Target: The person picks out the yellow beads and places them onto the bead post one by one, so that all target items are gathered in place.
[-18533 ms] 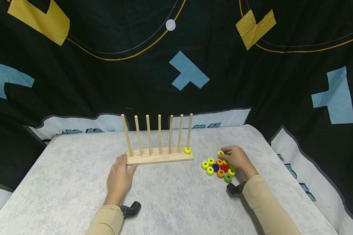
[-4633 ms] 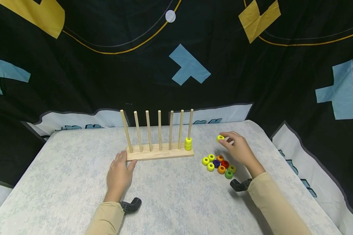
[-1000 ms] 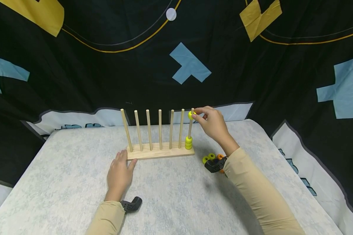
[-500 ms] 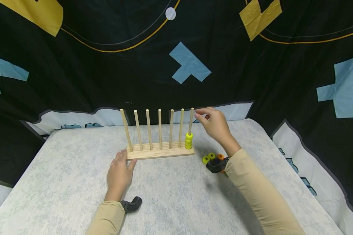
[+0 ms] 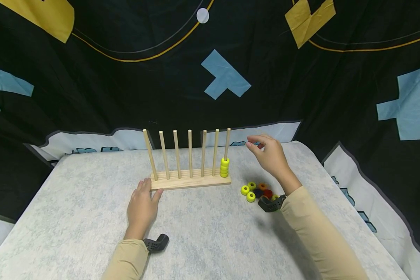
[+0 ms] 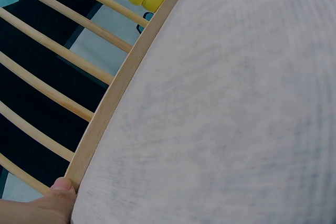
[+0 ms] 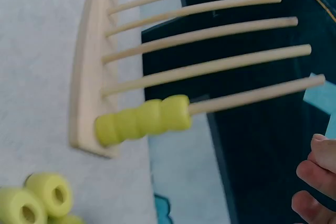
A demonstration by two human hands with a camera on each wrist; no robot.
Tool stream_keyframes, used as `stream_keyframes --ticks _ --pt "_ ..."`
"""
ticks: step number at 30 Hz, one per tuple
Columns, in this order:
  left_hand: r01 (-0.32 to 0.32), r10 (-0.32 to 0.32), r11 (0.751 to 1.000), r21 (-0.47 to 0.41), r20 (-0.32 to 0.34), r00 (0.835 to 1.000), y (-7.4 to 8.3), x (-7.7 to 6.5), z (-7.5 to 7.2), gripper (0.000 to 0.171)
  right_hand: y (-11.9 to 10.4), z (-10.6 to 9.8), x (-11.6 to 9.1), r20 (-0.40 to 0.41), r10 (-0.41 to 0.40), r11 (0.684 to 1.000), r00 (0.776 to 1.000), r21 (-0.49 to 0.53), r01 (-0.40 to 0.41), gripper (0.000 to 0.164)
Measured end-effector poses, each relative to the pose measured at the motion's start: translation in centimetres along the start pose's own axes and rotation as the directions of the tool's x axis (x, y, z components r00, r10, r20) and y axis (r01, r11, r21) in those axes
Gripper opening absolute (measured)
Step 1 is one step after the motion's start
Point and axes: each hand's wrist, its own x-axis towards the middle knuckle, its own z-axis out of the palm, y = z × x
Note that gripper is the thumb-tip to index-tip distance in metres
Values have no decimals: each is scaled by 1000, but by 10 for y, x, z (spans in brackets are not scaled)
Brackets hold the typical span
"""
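Observation:
A wooden stand [image 5: 190, 182] with a row of upright pegs is on the table. My left hand [image 5: 141, 212] holds its left end; in the left wrist view the thumb [image 6: 59, 195] lies against the base. Several yellow beads [image 5: 224, 168] are stacked on the rightmost peg, and the right wrist view shows the stack [image 7: 143, 121] down against the base. My right hand [image 5: 271, 157] is in the air to the right of that peg, fingers loosely bent and holding nothing. Below it lie loose beads [image 5: 251, 197] in yellow, orange, red and dark purple, partly hidden by the wrist camera.
The stand and the loose beads share a pale, mottled tabletop [image 5: 203, 237]. A black cloth [image 5: 154, 101] with blue and gold shapes hangs behind the table. Black cameras sit on both wrists, the right one [image 5: 271, 203] over the bead cluster.
A yellow bead that my right hand held at the rightmost peg's top has dropped onto the stack. The right hand has let go and moved right. My left hand stays on the stand.

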Motion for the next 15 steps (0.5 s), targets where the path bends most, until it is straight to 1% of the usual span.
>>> stream_keyframes --ticks 4,7,10,12,15 --pt "0 0 1000 1 5 1000 0 0 0 69 15 3 -10 76 52 998 996 -33 -50 35" --pt "-6 6 1000 3 4 1000 -1 0 1 68 27 6 -18 158 107 994 982 -51 -100 36" --pt "-10 10 1000 1 2 1000 -2 0 1 68 38 12 -26 258 159 987 953 -69 -146 37" --pt "-11 11 1000 1 -1 1000 -2 0 1 68 44 16 -30 325 194 981 925 -86 -175 38" --pt "-12 12 1000 -1 -3 1000 -1 0 1 68 54 22 -35 412 225 974 883 -121 -192 38"
